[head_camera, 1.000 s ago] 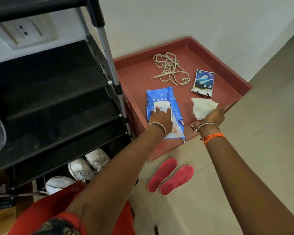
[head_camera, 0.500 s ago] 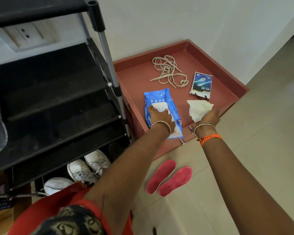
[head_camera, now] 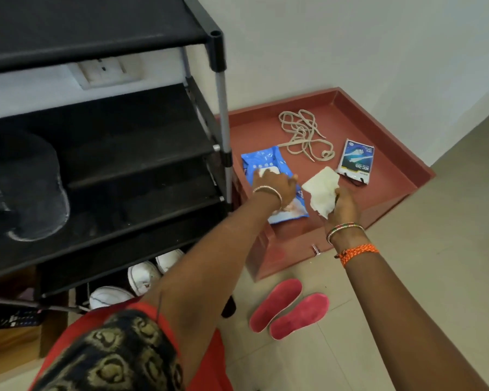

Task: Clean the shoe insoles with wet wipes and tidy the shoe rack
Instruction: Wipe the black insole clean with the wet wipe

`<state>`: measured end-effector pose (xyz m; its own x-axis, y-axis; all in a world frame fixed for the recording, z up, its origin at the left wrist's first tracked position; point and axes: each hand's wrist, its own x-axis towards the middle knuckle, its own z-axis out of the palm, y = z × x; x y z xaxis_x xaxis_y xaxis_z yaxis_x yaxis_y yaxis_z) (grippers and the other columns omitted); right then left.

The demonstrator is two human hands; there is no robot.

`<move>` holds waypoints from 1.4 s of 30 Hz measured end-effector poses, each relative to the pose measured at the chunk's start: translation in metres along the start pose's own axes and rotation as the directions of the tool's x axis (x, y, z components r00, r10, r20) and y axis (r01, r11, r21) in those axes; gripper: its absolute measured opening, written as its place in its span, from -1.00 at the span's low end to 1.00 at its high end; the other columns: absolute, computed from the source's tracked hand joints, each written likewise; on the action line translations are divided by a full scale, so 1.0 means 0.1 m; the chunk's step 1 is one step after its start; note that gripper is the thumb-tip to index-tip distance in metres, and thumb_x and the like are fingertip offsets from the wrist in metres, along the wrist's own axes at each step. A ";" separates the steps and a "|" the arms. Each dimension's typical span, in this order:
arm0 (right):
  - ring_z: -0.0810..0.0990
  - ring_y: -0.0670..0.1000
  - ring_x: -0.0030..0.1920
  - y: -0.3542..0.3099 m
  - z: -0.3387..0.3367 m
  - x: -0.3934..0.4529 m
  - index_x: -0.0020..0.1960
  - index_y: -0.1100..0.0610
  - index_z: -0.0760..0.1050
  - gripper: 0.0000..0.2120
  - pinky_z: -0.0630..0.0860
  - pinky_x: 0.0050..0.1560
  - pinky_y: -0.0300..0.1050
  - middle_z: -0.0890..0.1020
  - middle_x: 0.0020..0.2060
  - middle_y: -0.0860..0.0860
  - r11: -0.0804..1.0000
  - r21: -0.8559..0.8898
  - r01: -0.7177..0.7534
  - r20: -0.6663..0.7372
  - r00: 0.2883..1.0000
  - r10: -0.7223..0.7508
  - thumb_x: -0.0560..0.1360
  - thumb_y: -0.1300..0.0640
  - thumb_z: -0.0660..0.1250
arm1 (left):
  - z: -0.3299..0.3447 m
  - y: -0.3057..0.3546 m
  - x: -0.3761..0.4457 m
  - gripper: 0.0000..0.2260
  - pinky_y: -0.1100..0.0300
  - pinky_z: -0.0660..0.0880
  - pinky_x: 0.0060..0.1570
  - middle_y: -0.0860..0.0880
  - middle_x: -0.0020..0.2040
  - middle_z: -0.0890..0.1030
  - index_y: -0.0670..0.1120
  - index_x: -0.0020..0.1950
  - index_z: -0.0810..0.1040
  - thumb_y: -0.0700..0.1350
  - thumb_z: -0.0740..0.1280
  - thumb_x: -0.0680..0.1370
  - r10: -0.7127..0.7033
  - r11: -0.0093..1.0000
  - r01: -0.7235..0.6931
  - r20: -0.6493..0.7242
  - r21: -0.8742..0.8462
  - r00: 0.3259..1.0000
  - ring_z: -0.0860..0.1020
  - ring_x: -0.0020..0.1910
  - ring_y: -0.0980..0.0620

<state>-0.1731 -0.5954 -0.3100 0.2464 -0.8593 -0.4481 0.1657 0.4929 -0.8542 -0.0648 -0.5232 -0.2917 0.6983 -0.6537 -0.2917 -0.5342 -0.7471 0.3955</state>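
Hands reach over the red tray (head_camera: 384,119): left hand (head_camera: 274,184) presses flat on the blue wet wipes pack (head_camera: 266,165), right hand (head_camera: 345,206) pinches a white wipe (head_camera: 322,190); shoelaces (head_camera: 305,134) inside, red insoles (head_camera: 288,309) on floor

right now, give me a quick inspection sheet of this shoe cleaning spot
surface: red tray-top stand against the wall, pale tiled floor in front.
job's things: blue wet wipes pack lies on the stand; one white wipe is out; two pink insoles lie side by side on the floor; black shoe rack stands at left, white sneakers under its lowest shelf.
clutter: loose beige shoelaces and a small printed packet on the stand; dark slipper on a rack shelf.
grip: left hand presses on the pack's flap; right hand holds the wipe.
cables: nothing seen.
surroundings: white wall with a socket plate behind the rack.
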 end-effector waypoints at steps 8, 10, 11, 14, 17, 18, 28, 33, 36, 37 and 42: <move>0.45 -0.10 -0.34 -0.12 0.47 -0.65 -0.25 0.07 0.38 -0.76 0.43 -0.38 -0.33 0.47 -0.32 0.00 0.971 -0.147 0.186 0.214 0.965 -0.152 0.51 0.36 0.18 | -0.48 -0.08 -0.73 -0.45 0.11 0.55 -0.41 -0.14 -0.26 0.54 -0.18 -0.14 0.49 0.23 -0.05 0.60 -0.153 0.094 0.246 0.230 -0.965 0.961 0.54 -0.34 -0.11; 0.48 -0.13 -0.42 -0.14 0.55 -0.83 -0.26 0.06 0.37 -0.74 0.40 -0.48 -0.36 0.48 -0.34 -0.01 0.963 -0.165 0.213 0.277 0.947 -0.162 0.50 0.36 0.17 | -0.67 -0.26 -0.92 -0.47 0.15 0.51 -0.40 -0.10 -0.24 0.52 -0.17 -0.08 0.49 0.24 -0.02 0.60 -0.086 0.045 0.274 0.269 -0.961 0.959 0.50 -0.32 -0.05; 0.48 -0.13 -0.45 -0.15 0.59 -0.93 -0.26 0.05 0.37 -0.75 0.38 -0.52 -0.36 0.48 -0.35 -0.02 0.957 -0.186 0.224 0.306 0.938 -0.161 0.50 0.35 0.17 | -0.75 -0.35 -1.01 -0.51 0.13 0.51 -0.34 -0.09 -0.21 0.52 -0.17 -0.02 0.50 0.23 0.04 0.59 -0.079 0.046 0.259 0.255 -0.965 0.964 0.51 -0.28 -0.04; 0.47 -0.05 -0.35 -0.09 0.76 -1.27 -0.26 0.04 0.37 -0.81 0.37 -0.48 -0.32 0.50 -0.31 0.00 0.947 -0.224 0.231 0.386 0.913 -0.132 0.44 0.31 0.23 | -0.89 -0.62 -1.20 -0.75 0.12 0.54 -0.24 -0.09 -0.17 0.56 -0.11 -0.10 0.53 0.08 0.29 0.53 -0.099 0.115 0.190 0.179 -0.975 0.979 0.55 -0.22 -0.03; 0.51 0.03 -0.28 0.03 0.94 -1.58 -0.22 0.09 0.41 -0.89 0.48 -0.28 -0.17 0.55 -0.25 0.08 0.954 -0.222 0.200 0.465 0.882 -0.077 0.32 0.25 0.31 | -1.00 -0.88 -1.34 -0.83 0.18 0.47 -0.30 -0.10 -0.28 0.53 -0.10 -0.27 0.46 -0.24 0.32 0.51 -0.173 0.130 0.012 -0.011 -0.991 0.985 0.50 -0.32 0.00; 0.53 0.04 -0.27 0.08 1.00 -1.68 -0.20 0.11 0.42 -0.89 0.49 -0.25 -0.13 0.56 -0.24 0.10 0.958 -0.222 0.184 0.484 0.873 -0.056 0.36 0.27 0.31 | -1.03 -0.98 -1.39 -0.80 0.16 0.46 -0.27 -0.10 -0.29 0.52 -0.10 -0.29 0.45 -0.29 0.31 0.51 -0.195 0.152 -0.045 -0.075 -0.987 0.978 0.49 -0.32 0.00; 0.57 -0.04 -0.23 0.47 1.36 -2.47 0.14 0.24 0.43 -0.77 0.54 -0.31 -0.24 0.57 -0.10 0.10 0.946 -0.232 0.228 0.556 0.828 -0.063 0.50 0.32 0.31 | -1.24 -1.86 -1.99 -0.84 0.26 0.50 -0.30 -0.01 -0.25 0.56 -0.05 -0.17 0.43 -0.26 0.25 0.57 -0.232 0.306 -0.249 -0.326 -0.919 0.917 0.54 -0.27 0.10; 0.60 -0.11 -0.28 0.54 1.40 -2.70 0.10 0.14 0.47 -0.83 0.57 -0.34 -0.20 0.59 -0.24 -0.03 0.895 -0.224 0.384 0.616 0.768 -0.175 0.53 0.30 0.27 | -1.25 -2.12 -2.16 -0.91 0.08 0.54 -0.17 -0.01 -0.25 0.57 -0.03 -0.02 0.42 -0.22 0.27 0.57 -0.354 0.285 -0.271 -0.364 -0.919 0.861 0.55 -0.26 0.07; 0.63 0.00 -0.17 0.59 1.42 -2.78 0.07 0.11 0.50 -0.84 0.56 -0.33 -0.14 0.63 -0.13 0.05 0.903 -0.239 0.357 0.639 0.758 -0.131 0.60 0.16 0.15 | -1.27 -2.24 -2.24 -0.86 0.11 0.54 -0.18 -0.01 -0.33 0.60 -0.02 0.08 0.43 -0.23 0.27 0.57 -0.339 0.291 -0.313 -0.403 -0.904 0.850 0.57 -0.29 0.07; 0.64 0.03 -0.17 0.59 1.42 -2.80 0.09 0.11 0.51 -0.78 0.57 -0.30 -0.10 0.64 -0.12 0.09 0.919 -0.252 0.304 0.638 0.766 -0.079 0.62 0.09 0.11 | -1.28 -2.27 -2.27 -0.84 0.12 0.54 -0.19 0.00 -0.36 0.60 0.01 0.08 0.44 -0.23 0.27 0.57 -0.327 0.308 -0.325 -0.420 -0.894 0.847 0.58 -0.30 0.06; 0.65 0.05 -0.08 0.61 1.41 -2.85 0.25 -0.04 0.39 -0.73 0.60 -0.18 -0.04 0.64 -0.03 0.09 0.930 -0.257 0.263 0.740 0.673 0.015 0.56 0.14 0.25 | -1.29 -2.40 -2.36 -0.73 0.17 0.57 -0.15 -0.01 -0.39 0.61 0.04 0.21 0.43 -0.24 0.26 0.57 -0.253 0.385 -0.356 -0.468 -0.851 0.847 0.61 -0.28 0.06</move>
<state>-0.0989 -0.3015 -0.1974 0.8747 -0.4700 -0.1187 -0.0268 0.1977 -0.9799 -0.0405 -0.1741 -0.2056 0.9494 -0.3082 0.0610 -0.0487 0.0473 0.9977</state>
